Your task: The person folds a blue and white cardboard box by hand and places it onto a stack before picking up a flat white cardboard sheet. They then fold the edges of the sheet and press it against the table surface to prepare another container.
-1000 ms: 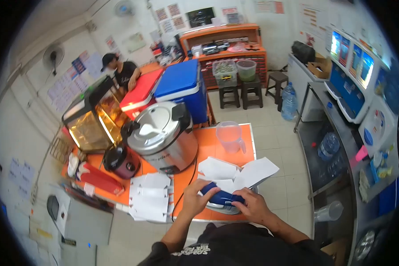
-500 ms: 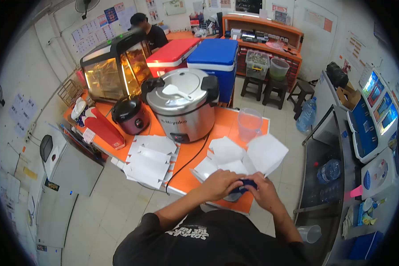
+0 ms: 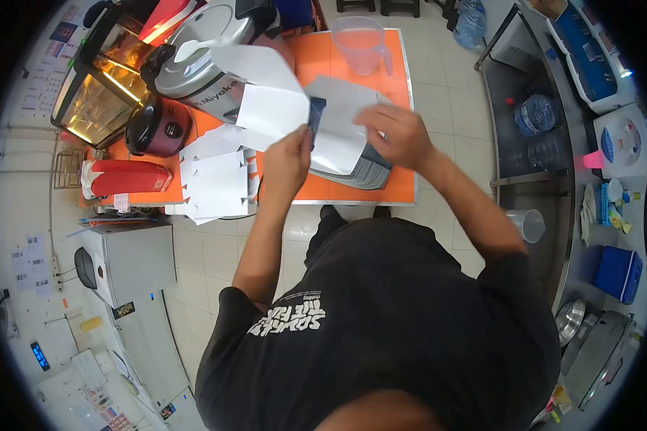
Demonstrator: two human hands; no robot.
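My left hand (image 3: 287, 165) is closed on the lower edge of a partly folded white paper box (image 3: 273, 108), with its flaps raised and a dark blue outer face at one side. The box is tilted over the table, in front of the rice cooker. To its right, my right hand (image 3: 399, 136) hovers by the edge of a stack of flat paper boxes (image 3: 370, 172), fingers bent and thumb apart, nothing visible in them. White inner sides face up on that stack. More white box blanks (image 3: 219, 176) lie to the left.
A large rice cooker (image 3: 208, 79) with a white paddle (image 3: 194, 49) on its lid stands behind. Nearby are a small dark cooker (image 3: 158, 129), a red carton (image 3: 126, 178), a lit display warmer (image 3: 104, 79) and a clear jug (image 3: 357, 47). A metal shelf (image 3: 532, 169) stands right.
My view has tilted downward. My hands, together at the box's near edge before, are now apart: the left carries the box leftward, the right has let go of it.
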